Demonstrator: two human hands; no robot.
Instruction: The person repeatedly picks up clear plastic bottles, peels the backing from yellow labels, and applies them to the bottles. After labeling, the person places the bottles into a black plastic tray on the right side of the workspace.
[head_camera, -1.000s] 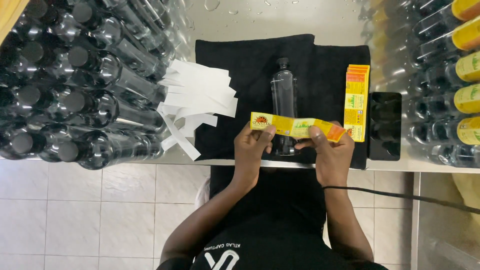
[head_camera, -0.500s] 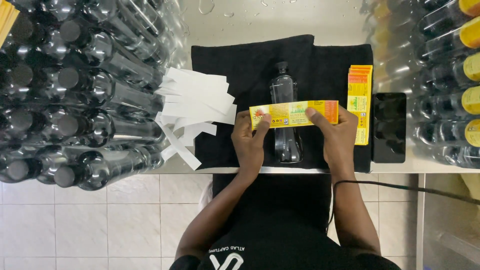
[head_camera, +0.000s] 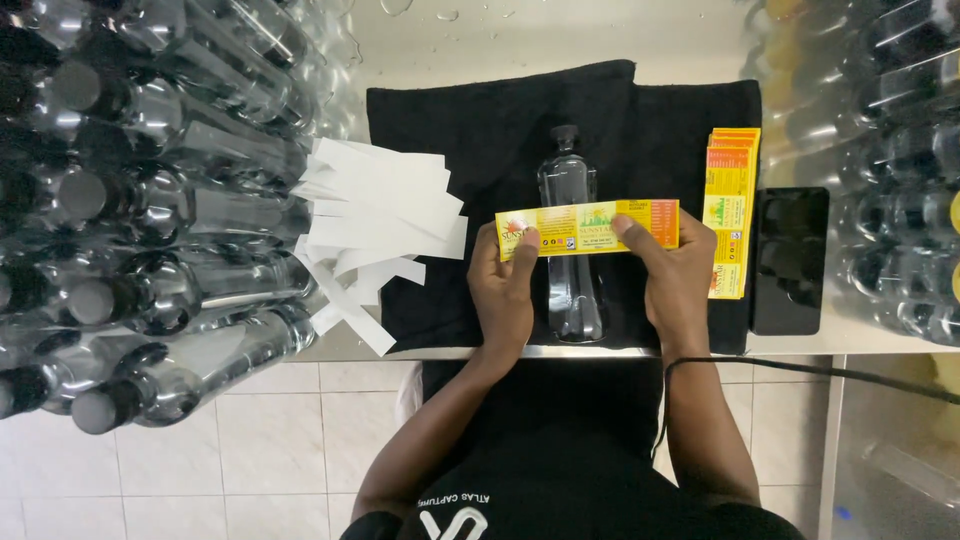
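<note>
Small bottling/labelling workshop: stacked clear bottles (head_camera: 150, 230) both sides of a metal bench (head_camera: 560, 40), label stack (head_camera: 730, 210), peeled backing strips (head_camera: 375, 220), tiled floor (head_camera: 250, 450).

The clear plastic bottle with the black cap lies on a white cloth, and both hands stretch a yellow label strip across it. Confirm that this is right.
Not quite: the cloth is black, not white. The head view shows the clear plastic bottle with the black cap lying on a black cloth, while the left hand and right hand stretch the yellow label strip across it.
</note>
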